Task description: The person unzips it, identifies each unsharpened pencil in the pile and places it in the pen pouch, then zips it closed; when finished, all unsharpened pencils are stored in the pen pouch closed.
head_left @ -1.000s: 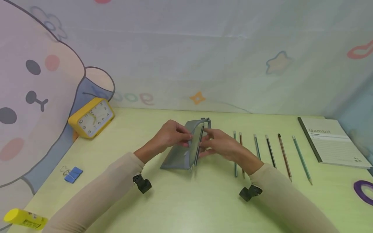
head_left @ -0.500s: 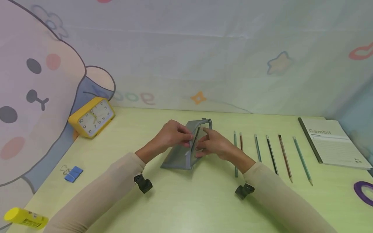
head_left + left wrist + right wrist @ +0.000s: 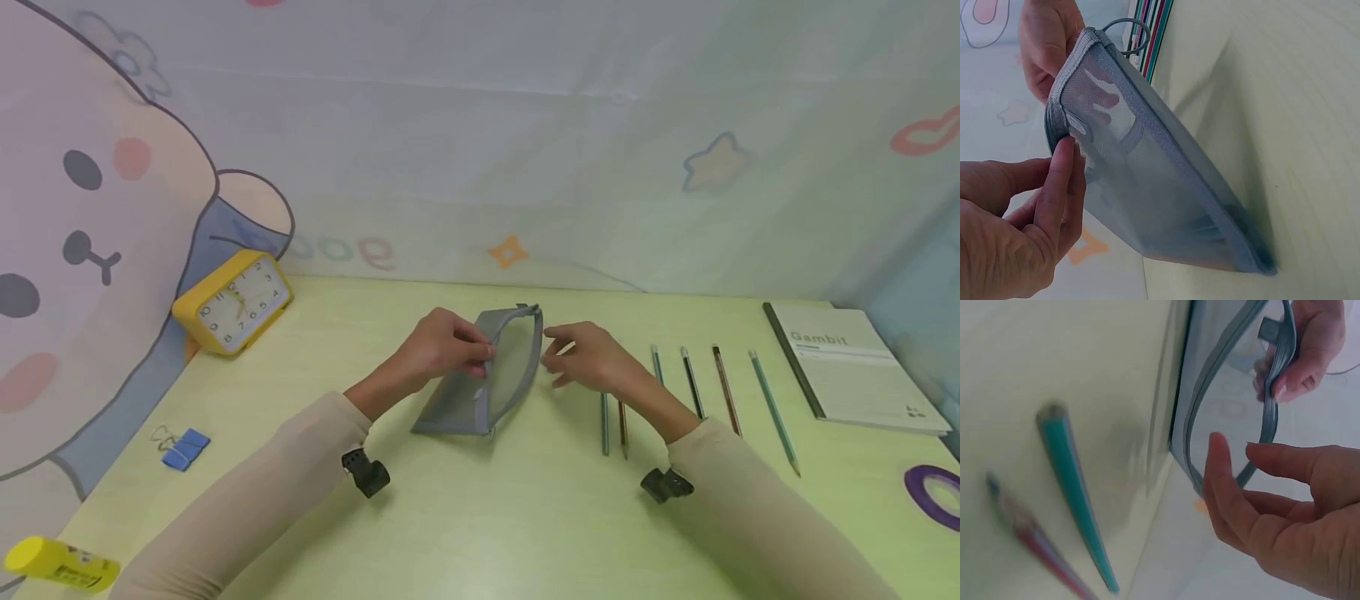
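Observation:
A grey mesh pencil pouch [image 3: 487, 379] stands tilted on the green table [image 3: 480, 517], its zip open along the top. My left hand [image 3: 486, 354] pinches the pouch's upper edge and holds it up; the left wrist view shows those fingers [image 3: 1063, 181] on the rim of the pouch [image 3: 1154, 187], with dark shapes inside near the bottom. My right hand [image 3: 553, 360] hovers just right of the mouth, fingers relaxed and empty. In the right wrist view, the right hand [image 3: 1235, 447] is beside the open zip of the pouch [image 3: 1229, 381]. Several pencils [image 3: 690, 382] lie in a row to the right.
A yellow alarm clock [image 3: 232, 304] stands at the back left. Blue binder clips [image 3: 183, 450] and a yellow glue stick [image 3: 60, 567] lie near the left edge. A notebook [image 3: 855, 367] and a purple tape roll [image 3: 933, 492] lie far right. A green pencil [image 3: 1075, 487] lies close under my right hand.
My right hand was pushing a dark pencil into the pouch's mouth; it has let go and drawn back to the right, empty. My left hand kept its pinch on the pouch.

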Demonstrator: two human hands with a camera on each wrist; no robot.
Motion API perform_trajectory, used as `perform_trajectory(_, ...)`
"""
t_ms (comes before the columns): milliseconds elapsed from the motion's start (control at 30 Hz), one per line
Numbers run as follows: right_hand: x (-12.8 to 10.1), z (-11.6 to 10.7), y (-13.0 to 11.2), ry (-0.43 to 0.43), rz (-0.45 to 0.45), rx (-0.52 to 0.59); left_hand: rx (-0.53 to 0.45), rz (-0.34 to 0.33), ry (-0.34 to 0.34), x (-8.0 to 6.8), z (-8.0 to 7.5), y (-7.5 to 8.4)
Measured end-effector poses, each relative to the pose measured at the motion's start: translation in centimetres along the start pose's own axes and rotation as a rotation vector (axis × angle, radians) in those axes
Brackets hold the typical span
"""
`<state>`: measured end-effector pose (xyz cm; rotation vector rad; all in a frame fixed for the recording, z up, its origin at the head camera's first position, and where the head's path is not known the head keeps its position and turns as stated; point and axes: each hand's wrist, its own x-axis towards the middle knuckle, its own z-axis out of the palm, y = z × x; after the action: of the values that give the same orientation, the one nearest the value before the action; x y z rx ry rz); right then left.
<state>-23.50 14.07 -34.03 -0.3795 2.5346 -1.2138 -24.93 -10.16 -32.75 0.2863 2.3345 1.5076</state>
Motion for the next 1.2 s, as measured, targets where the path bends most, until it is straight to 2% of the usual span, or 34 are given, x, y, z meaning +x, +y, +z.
perform_trajectory(67, -0.4, -0.7, 0.2, 0.027, -0.012, -0.146, -0.002, -0.004, -0.004, 0.0, 0.0, 0.0)
perform_trajectory(167, -1.0, -1.6, 0.3, 0.076, -0.015, -0.295, -0.002, -0.003, -0.003, -0.1, -0.1, 0.0)
perform_trajectory(367, -1.5, -2.5, 0.6, 0.114, 0.08, -0.446, 0.003, 0.002, 0.004, -0.1, -0.3, 0.0)
perform_trajectory(467, -1.5, -2.3, 1.1, 0.081, 0.133, -0.478, 0.014, -0.001, 0.006, -0.2, -0.4, 0.2)
perform_trajectory(600, -1.6, -1.5, 1.6, 0.043, 0.158, -0.49, 0.014, -0.004, 0.005, -0.2, -0.4, 0.2)
perform_trajectory(967, -1.5, -0.1, 2.0, 0.011, 0.175, -0.529, -0.003, -0.013, -0.002, 0.0, -0.3, -0.1)
perform_trajectory(1200, -1.2, 0.6, 1.9, -0.016, 0.159, -0.598, -0.016, 0.02, -0.026, -0.1, -0.2, -0.6)
